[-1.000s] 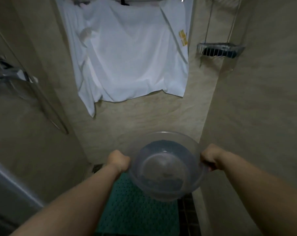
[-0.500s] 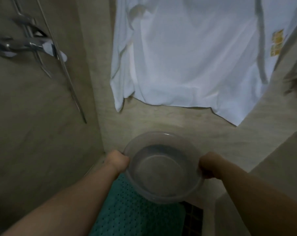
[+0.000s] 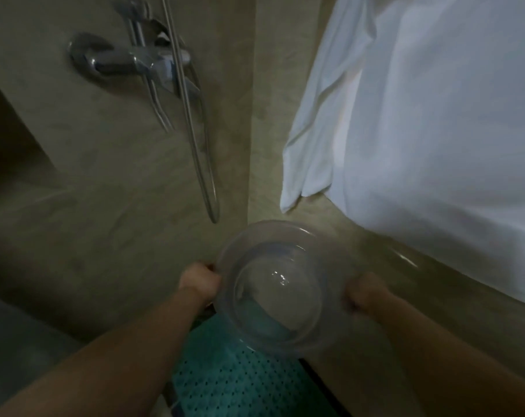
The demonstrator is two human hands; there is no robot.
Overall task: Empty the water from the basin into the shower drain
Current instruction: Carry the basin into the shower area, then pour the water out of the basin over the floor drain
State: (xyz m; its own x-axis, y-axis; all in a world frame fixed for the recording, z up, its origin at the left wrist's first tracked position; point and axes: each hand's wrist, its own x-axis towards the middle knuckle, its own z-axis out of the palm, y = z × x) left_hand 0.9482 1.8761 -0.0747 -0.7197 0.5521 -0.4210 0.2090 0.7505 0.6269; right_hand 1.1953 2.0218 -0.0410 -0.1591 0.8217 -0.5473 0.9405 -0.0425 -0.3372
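left hand point(image 3: 199, 282), right hand point(image 3: 365, 293): fingers clamped on opposite rims of basin point(image 3: 274, 285) | basin between fingers, held level so water stays in | mat point(image 3: 240, 383) below fingers | drain not visible | pour not yet begun

Two bare forearms are seen, uncovered by any sleeve up to the frame edge; the left hand point(image 3: 199, 282) and right hand point(image 3: 365, 293) are ungloved.
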